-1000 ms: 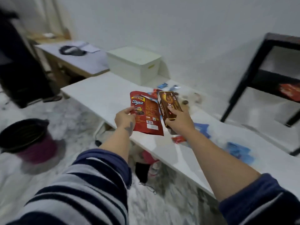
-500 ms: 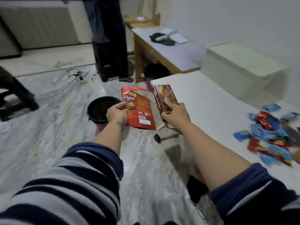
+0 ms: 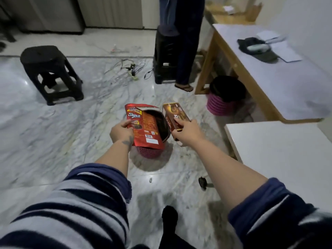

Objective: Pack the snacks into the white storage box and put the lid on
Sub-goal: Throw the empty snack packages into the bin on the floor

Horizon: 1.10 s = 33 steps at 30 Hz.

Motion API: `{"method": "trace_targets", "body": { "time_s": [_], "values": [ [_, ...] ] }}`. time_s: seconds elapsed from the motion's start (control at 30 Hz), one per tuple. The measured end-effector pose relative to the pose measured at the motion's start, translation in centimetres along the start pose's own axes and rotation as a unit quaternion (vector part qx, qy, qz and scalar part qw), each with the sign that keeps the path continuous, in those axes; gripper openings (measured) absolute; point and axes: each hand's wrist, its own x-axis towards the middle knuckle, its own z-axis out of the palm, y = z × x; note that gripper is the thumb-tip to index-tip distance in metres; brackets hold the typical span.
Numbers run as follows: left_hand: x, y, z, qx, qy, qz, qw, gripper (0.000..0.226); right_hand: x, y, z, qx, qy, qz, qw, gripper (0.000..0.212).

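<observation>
Mid-frame, your left hand (image 3: 120, 131) gripped the red pouch (image 3: 143, 126) and your right hand (image 3: 186, 132) the brown carton (image 3: 175, 115), both upright above the bin (image 3: 150, 151); white box out of view.

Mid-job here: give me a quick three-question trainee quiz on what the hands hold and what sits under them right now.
1. True or false: the left hand holds the red snack pouch.
2. What does the right hand hold? A) a brown snack box B) a white lid C) a blue wrapper
3. Fill in: both items hang over a pink ____ on the floor.

Key: 1 true. 2 A, the brown snack box. 3 bin.
</observation>
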Motion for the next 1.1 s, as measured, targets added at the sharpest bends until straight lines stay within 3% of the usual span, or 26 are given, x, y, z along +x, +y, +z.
{"method": "trace_targets", "body": {
  "time_s": [0.37, 0.57, 0.77, 0.93, 1.1],
  "values": [
    [15.9, -1.5, 9.3, 0.076, 0.000, -0.068, 0.995, 0.029, 19.3, -2.4, 5.1, -0.090, -0.042, 0.042, 0.994, 0.050],
    [22.4, -3.9, 11.6, 0.190, -0.113, -0.076, 0.972, 0.043, 26.8, -2.4, 10.5, -0.090, -0.099, 0.078, 0.988, 0.062],
    [25.2, -2.7, 11.9, 0.274, -0.163, -0.052, 0.946, 0.039, 29.1, -2.0, 11.8, -0.072, -0.112, 0.113, 0.985, 0.059],
    [25.4, 1.6, 13.6, 0.362, -0.247, 0.021, 0.899, 0.038, 29.2, -2.2, 8.6, -0.064, -0.088, 0.136, 0.985, 0.055],
    [22.4, 8.0, 18.2, 0.454, -0.408, 0.099, 0.786, 0.045, 26.3, -1.9, 1.4, -0.054, -0.117, 0.139, 0.982, 0.049]
  ]
}}
